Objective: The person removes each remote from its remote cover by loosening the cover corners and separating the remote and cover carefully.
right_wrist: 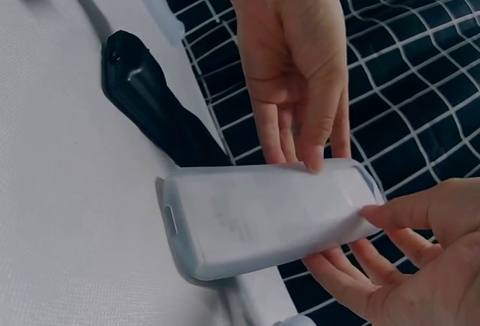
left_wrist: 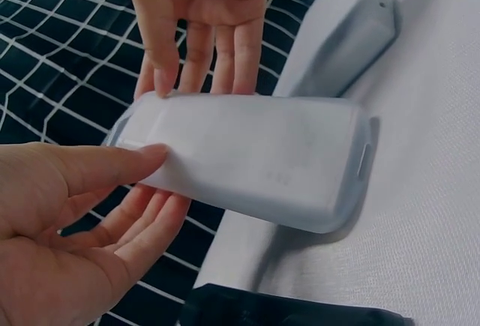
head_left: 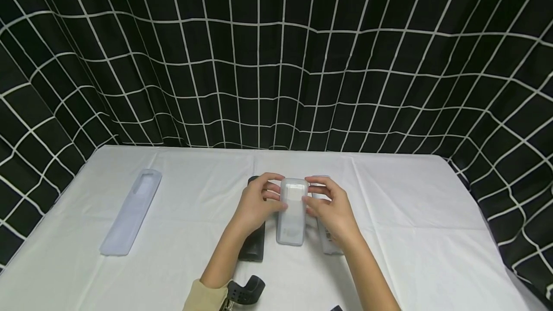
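Both hands hold a white remote control in a translucent sleeve (head_left: 291, 222), its far end gripped between them and its near end close over the white cloth. My left hand (head_left: 255, 205) pinches the left edge, thumb on the upper face and fingers beneath. On the opposite edge my right hand (head_left: 334, 210) pinches in the same way. The wrist views show the covered remote (left_wrist: 262, 154) from both sides, with a small slot in the sleeve's near end. A black remote (head_left: 255, 248) lies below the left hand, and a pale remote with buttons (head_left: 329, 241) lies partly hidden beneath the right hand.
A second translucent sleeve (head_left: 131, 212), long and flat, lies on the left of the white-clothed table (head_left: 194, 181). A black curtain with white grid lines (head_left: 276, 61) hangs behind and at both sides. A dark strap (head_left: 246, 292) is on the left wrist.
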Demonstrator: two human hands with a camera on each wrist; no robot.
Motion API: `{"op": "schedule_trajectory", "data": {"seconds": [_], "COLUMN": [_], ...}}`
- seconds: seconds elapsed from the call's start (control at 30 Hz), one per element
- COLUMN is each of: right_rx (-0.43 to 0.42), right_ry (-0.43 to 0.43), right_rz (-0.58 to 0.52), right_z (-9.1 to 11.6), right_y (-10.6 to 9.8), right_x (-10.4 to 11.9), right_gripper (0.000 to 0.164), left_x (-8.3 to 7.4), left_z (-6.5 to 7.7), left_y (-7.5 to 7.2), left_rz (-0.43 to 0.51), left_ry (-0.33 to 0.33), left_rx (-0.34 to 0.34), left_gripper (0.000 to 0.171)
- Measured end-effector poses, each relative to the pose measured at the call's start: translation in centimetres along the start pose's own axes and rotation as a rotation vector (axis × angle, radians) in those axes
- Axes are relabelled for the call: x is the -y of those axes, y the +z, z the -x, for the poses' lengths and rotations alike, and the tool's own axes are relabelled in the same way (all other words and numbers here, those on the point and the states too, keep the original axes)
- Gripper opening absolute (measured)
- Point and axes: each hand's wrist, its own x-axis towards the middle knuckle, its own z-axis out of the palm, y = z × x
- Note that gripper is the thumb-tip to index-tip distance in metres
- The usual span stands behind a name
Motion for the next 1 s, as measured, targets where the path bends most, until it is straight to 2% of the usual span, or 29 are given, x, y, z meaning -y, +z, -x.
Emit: {"op": "schedule_trajectory", "data": {"seconds": [0.53,1.0], "right_rx": [-0.004,0.013], "right_ry": [-0.01,-0.013], "right_rz": [-0.078,-0.082], "right_z": [0.2,0.4], "right_y": [-0.1,-0.4], "right_x": [0.6,1.0], "right_gripper": [0.033,0.035], "left_x": [-0.7,-1.0], "left_z": [0.3,0.3], "left_y": [-0.3,-0.6], "left_rz": [0.046,0.056], "left_ry": [0.029,0.045], "left_rx": [-0.01,-0.003], "left_gripper": [0.047,0.042]}}
